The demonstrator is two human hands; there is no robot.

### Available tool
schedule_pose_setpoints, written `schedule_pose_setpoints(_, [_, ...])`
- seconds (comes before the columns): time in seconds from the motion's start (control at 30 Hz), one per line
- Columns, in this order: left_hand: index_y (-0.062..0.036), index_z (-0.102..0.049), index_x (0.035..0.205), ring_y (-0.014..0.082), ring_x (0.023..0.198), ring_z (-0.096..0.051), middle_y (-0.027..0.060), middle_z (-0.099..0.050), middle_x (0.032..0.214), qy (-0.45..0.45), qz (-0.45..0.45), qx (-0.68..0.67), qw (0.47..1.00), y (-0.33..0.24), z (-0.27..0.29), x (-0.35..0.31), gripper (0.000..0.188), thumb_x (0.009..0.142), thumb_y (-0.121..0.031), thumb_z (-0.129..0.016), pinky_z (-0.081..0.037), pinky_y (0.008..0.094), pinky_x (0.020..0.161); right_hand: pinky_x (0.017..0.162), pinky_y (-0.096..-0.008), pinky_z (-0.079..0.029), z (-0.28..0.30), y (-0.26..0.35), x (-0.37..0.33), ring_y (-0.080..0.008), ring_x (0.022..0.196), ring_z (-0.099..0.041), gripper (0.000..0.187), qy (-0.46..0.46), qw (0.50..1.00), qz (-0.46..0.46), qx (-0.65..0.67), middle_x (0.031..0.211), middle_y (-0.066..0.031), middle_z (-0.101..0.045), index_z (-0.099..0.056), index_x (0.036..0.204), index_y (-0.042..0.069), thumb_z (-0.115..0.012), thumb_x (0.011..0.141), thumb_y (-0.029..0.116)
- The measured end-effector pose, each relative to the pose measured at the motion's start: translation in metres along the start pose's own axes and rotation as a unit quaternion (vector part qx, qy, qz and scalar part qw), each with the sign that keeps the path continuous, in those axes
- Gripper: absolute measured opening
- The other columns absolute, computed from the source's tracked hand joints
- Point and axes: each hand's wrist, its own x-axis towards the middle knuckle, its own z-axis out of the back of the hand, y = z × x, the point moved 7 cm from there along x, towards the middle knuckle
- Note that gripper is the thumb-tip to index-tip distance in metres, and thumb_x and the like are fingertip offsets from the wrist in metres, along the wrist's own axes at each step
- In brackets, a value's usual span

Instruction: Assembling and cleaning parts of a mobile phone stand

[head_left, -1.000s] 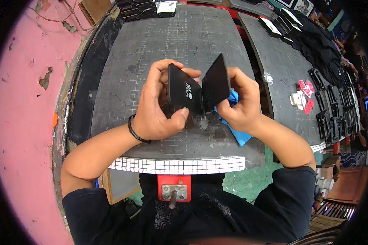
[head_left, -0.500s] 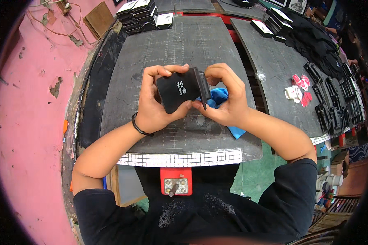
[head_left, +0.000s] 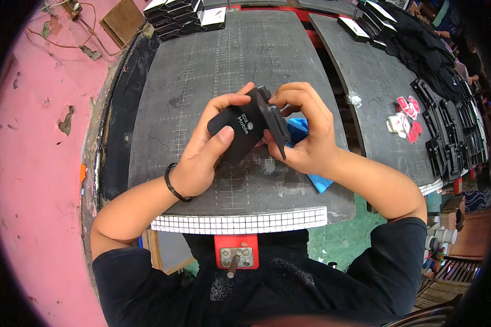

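Above the grey work mat I hold a black flat piece with rounded corners [head_left: 233, 133]; pale print marks its face, and a thicker hinged part [head_left: 275, 122] stands at an angle along its right end. My left hand [head_left: 204, 147] grips the flat piece, thumb on the printed face and fingers behind the far edge. At the other end, my right hand [head_left: 311, 128] pinches the hinged part between thumb and fingers. A blue cloth [head_left: 321, 183] shows behind and below my right hand; whether that hand holds it I cannot tell.
Black-and-white boxes [head_left: 174, 19] are stacked at the far left of the grey table [head_left: 245, 54]. On the right-hand table are more boxes [head_left: 373, 24], red and white scraps [head_left: 406, 120], black parts [head_left: 447, 131] and dark fabric [head_left: 409, 60]. A white gridded strip [head_left: 240, 220] edges the table.
The black piece has turned, its left end dropping nearer me. My left thumb has moved from the lower edge onto the printed face. My right hand keeps its pinch.
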Motion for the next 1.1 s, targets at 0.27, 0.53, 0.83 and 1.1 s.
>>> schedule_pose_setpoints(0.27, [-0.0073,-0.011,0.169,0.026,0.158,-0.029,0.0193,-0.022,0.173,0.043,-0.006,0.081,0.996,-0.002,0.008,0.007,0.09,0.093,0.004,-0.057,-0.027,0.0399,0.126,0.074,-0.0351,-0.055,-0.001,-0.002,0.003,-0.0286,0.095,-0.068,0.048,0.004,1.0,-0.01,-0.001,0.113,-0.0146,-0.065,-0.067,0.116,0.003,-0.08,0.07,0.013])
schedule_pose_setpoints(0.53, [-0.0077,-0.011,0.17,0.0266,0.16,-0.025,0.0199,-0.021,0.174,0.054,-0.018,0.15,0.987,-0.004,0.012,0.007,0.098,0.087,0.01,-0.059,-0.02,0.0385,0.128,0.075,-0.0353,-0.055,-0.005,-0.004,0.005,-0.0289,0.094,-0.067,0.047,0.015,1.0,-0.006,-0.001,0.113,-0.0153,-0.065,-0.067,0.117,0.003,-0.079,0.072,0.013])
schedule_pose_setpoints(0.83, [-0.0068,-0.011,0.169,0.0274,0.16,-0.024,0.0199,-0.022,0.174,0.044,-0.004,0.129,0.991,-0.002,0.015,0.011,0.098,0.086,0.008,-0.06,-0.02,0.0403,0.129,0.076,-0.0364,-0.055,-0.007,-0.01,0.006,-0.0305,0.093,-0.067,0.047,0.013,1.0,-0.023,0.009,0.112,-0.0156,-0.065,-0.068,0.115,0.004,-0.079,0.071,0.012])
schedule_pose_setpoints(1.1, [-0.0068,-0.013,0.169,0.0275,0.159,-0.027,0.0191,-0.027,0.172,0.039,0.001,0.119,0.992,0.004,0.018,0.015,0.103,0.081,0.007,-0.065,-0.021,0.0398,0.128,0.079,-0.0398,-0.055,-0.008,-0.007,0.008,-0.0341,0.094,-0.067,0.045,0.016,1.0,-0.024,-0.004,0.11,-0.0155,-0.064,-0.067,0.113,0.004,-0.077,0.071,0.013])
